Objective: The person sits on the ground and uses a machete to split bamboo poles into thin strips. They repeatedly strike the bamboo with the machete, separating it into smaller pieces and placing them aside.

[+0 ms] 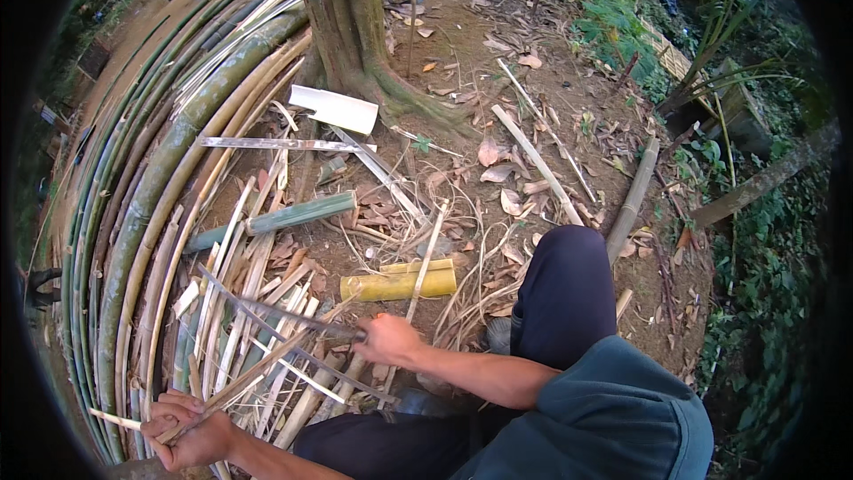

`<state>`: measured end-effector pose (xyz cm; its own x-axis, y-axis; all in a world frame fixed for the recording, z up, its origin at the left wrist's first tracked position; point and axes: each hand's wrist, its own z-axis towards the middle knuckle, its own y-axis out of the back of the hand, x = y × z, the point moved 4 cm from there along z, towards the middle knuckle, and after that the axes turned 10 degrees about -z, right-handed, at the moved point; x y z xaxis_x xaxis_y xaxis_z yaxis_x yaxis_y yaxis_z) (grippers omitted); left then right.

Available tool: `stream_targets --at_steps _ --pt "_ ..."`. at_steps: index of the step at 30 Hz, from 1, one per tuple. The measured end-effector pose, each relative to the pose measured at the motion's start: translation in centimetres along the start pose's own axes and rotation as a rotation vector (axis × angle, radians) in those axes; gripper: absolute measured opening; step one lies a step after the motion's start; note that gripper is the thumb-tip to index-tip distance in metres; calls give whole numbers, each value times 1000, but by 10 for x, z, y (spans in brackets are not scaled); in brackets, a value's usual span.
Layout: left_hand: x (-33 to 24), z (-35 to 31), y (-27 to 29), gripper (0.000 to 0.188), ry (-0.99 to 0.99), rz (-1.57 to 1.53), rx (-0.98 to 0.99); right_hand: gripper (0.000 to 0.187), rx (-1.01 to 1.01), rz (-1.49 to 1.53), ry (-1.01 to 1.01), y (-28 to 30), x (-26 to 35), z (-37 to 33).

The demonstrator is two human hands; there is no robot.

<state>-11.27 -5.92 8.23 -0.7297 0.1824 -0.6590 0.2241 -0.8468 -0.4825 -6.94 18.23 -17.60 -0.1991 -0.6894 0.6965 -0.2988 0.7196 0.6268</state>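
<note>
Low at the left, my left hand (pixel 195 431) is closed around a narrow bamboo strip (pixel 258 380), which slants up to the right toward the blade. A pale end of a strip sticks out past its fingers. My right hand (pixel 388 340) is closed at the handle end of a long dark knife (pixel 302 320), whose blade points left across the strip. The handle is mostly hidden in the fist. A thin dark curved piece (pixel 333 372) crosses below the blade; its kind I cannot make out.
Split bamboo strips (pixel 235 324) lie heaped under my hands. Long bamboo poles (pixel 147 187) curve along the left. Beyond are a yellow bamboo piece (pixel 400 283), a green bamboo length (pixel 302 212), a white split piece (pixel 334 110) and a tree trunk (pixel 342 18). My knee (pixel 569 293) is bent at right.
</note>
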Motion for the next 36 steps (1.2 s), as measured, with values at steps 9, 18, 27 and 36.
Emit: stream_targets --at_steps 9,18,27,36 --pt "-4 -4 -10 38 -21 -29 90 41 50 51 -364 -22 -81 5" --pt "10 1 -25 39 -58 130 44 45 124 -111 -216 -39 -54 13" --pt "-24 0 -12 41 -148 35 192 38 12 -95 -339 -45 -85 18" --pt "17 1 -10 46 -110 155 -85 40 -35 -46 -422 -35 -98 29"
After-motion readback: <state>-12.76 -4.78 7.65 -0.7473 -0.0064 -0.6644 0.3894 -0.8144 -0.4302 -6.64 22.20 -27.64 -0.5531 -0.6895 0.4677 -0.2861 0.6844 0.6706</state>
